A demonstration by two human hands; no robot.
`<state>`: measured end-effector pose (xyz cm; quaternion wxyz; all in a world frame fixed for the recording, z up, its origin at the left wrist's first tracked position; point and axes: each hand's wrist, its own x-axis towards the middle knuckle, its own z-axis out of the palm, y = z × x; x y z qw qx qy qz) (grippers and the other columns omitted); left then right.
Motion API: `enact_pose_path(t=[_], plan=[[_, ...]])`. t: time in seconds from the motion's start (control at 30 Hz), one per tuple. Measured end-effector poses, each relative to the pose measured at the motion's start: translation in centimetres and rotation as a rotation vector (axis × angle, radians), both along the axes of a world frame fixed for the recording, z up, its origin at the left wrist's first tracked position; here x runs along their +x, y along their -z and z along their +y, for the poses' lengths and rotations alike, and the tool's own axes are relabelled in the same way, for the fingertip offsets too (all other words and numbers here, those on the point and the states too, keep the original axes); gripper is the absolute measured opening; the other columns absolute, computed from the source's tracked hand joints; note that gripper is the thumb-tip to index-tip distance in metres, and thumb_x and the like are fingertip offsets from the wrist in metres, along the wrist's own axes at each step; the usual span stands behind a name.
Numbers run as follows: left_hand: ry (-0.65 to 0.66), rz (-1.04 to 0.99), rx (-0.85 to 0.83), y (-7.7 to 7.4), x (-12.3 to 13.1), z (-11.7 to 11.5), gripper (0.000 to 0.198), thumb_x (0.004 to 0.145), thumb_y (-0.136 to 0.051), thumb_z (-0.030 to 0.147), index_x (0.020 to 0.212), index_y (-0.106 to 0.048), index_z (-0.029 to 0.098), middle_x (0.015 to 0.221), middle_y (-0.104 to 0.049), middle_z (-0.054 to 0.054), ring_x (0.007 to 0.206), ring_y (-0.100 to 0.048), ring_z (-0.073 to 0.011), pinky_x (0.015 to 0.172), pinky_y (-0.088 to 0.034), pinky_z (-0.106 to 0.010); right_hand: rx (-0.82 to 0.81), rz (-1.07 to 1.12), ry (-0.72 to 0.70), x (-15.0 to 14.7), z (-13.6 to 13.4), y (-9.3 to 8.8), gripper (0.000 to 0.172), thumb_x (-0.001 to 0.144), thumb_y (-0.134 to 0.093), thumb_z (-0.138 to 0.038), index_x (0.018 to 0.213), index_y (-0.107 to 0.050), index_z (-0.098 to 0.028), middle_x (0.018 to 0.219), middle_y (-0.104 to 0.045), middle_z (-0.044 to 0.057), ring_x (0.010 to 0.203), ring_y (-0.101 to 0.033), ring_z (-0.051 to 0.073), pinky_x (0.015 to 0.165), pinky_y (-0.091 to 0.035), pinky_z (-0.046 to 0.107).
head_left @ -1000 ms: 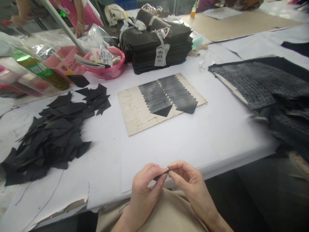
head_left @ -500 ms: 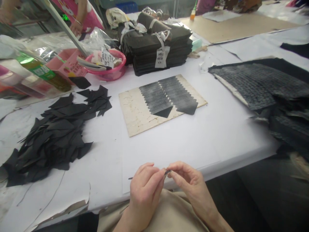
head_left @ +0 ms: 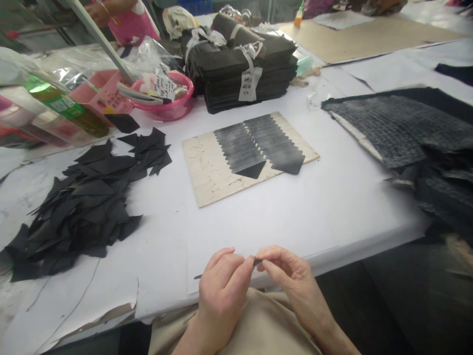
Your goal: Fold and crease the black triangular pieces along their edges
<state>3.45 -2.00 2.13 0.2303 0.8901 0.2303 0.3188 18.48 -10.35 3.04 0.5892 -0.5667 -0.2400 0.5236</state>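
Observation:
My left hand [head_left: 225,288] and my right hand [head_left: 288,276] meet at the table's near edge, above my lap. Both are closed, pinching a small black piece [head_left: 256,262] between thumbs and fingertips. A thin dark tip [head_left: 197,277] sticks out to the left of my left hand; whether it belongs to the same piece is hidden. Beyond my hands lies a pale board [head_left: 207,182] carrying two overlapped rows of black pointed pieces [head_left: 240,148]. A heap of loose black pieces [head_left: 81,207] spreads over the table on the left.
Tied stacks of black material [head_left: 247,74] stand at the back. Left of them are a pink basket [head_left: 166,111], a green-labelled bottle [head_left: 66,108] and a slanting pole [head_left: 103,42]. Dark textured sheets [head_left: 399,123] lie at right. Another person [head_left: 129,22] stands at the far left.
My hands stay nearly in place, the black piece tilting slightly between my fingers. The dark tip at left sits a little lower. The other person's arm has moved up and left.

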Motion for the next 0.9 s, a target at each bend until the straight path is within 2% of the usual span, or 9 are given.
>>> enact_pose_path(t=[0.2,0.33,0.5,0.57,0.67,0.73,0.8,0.9], plan=[[-0.009,-0.029,-0.078,-0.2,0.4,-0.2,0.023,0.087,-0.056,0.002,0.102,-0.061,0.019,0.084,-0.065,-0.003,0.078,-0.06,-0.0154,0.091,-0.05,-0.036,0.008,-0.051,-0.034,0.1,0.0,0.1,0.013,0.091,-0.06,-0.032,0.092,-0.066,-0.02,0.091,-0.063,0.001,0.087,-0.059,0.016,0.084,-0.047,0.026],[-0.018,-0.034,-0.198,-0.3,0.5,-0.2,0.016,0.09,-0.056,0.008,0.098,-0.062,0.02,0.086,-0.065,-0.004,0.084,-0.061,-0.018,0.084,-0.049,-0.032,0.015,-0.068,-0.043,0.1,-0.1,0.0,0.013,0.093,-0.058,-0.033,0.091,-0.063,-0.02,0.087,-0.06,0.0,0.085,-0.056,0.014,0.081,-0.045,0.024],[-0.003,-0.024,-0.543,-0.4,0.5,-0.3,0.01,0.093,-0.056,0.017,0.088,-0.064,0.019,0.079,-0.064,-0.002,0.072,-0.059,-0.0145,0.068,-0.046,-0.024,-0.001,-0.032,-0.019,-0.3,-0.1,0.0,0.014,0.094,-0.057,-0.034,0.093,-0.06,-0.021,0.085,-0.059,0.0,0.083,-0.056,0.014,0.08,-0.045,0.024],[-0.005,-0.014,-0.682,-0.7,0.5,-0.2,0.013,0.093,-0.055,0.019,0.083,-0.064,0.019,0.076,-0.063,0.0,0.068,-0.058,-0.0129,0.066,-0.045,-0.021,0.003,0.018,0.007,-0.4,-0.1,0.0,0.016,0.095,-0.056,-0.034,0.105,-0.058,-0.023,0.088,-0.061,-0.001,0.082,-0.057,0.014,0.079,-0.046,0.025],[-0.033,-0.015,-0.799,-1.2,0.6,0.1,0.016,0.092,-0.056,0.022,0.079,-0.064,0.018,0.073,-0.062,0.001,0.067,-0.057,-0.0119,0.066,-0.044,-0.02,0.027,0.04,0.018,-0.3,-0.1,0.0,0.028,0.098,-0.05,-0.036,0.123,-0.052,-0.025,0.09,-0.063,0.0,0.082,-0.058,0.014,0.085,-0.046,0.028],[-0.043,-0.013,-0.845,-1.4,0.7,0.1,0.018,0.092,-0.057,0.024,0.077,-0.063,0.017,0.071,-0.061,0.001,0.067,-0.055,-0.0117,0.065,-0.043,-0.019,0.016,0.003,-0.007,-0.1,0.0,0.0,0.026,0.097,-0.051,-0.036,0.119,-0.057,-0.024,0.092,-0.063,0.001,0.085,-0.058,0.014,0.087,-0.045,0.027],[-0.046,-0.003,-0.875,-1.5,0.7,0.1,0.019,0.091,-0.057,0.025,0.076,-0.063,0.017,0.07,-0.061,0.001,0.066,-0.054,-0.0117,0.065,-0.042,-0.019,-0.013,-0.018,-0.044,0.0,0.3,0.0,0.02,0.094,-0.057,-0.036,0.106,-0.064,-0.022,0.093,-0.063,0.001,0.085,-0.057,0.014,0.083,-0.045,0.025],[-0.076,0.014,-0.911,-1.3,0.8,-0.1,0.022,0.091,-0.058,0.028,0.073,-0.062,0.016,0.068,-0.059,0.001,0.065,-0.053,-0.0116,0.065,-0.042,-0.019,-0.001,-0.01,-0.074,-0.1,0.7,0.0,0.016,0.091,-0.061,-0.035,0.088,-0.065,-0.02,0.085,-0.059,0.0,0.082,-0.056,0.014,0.078,-0.045,0.024]])
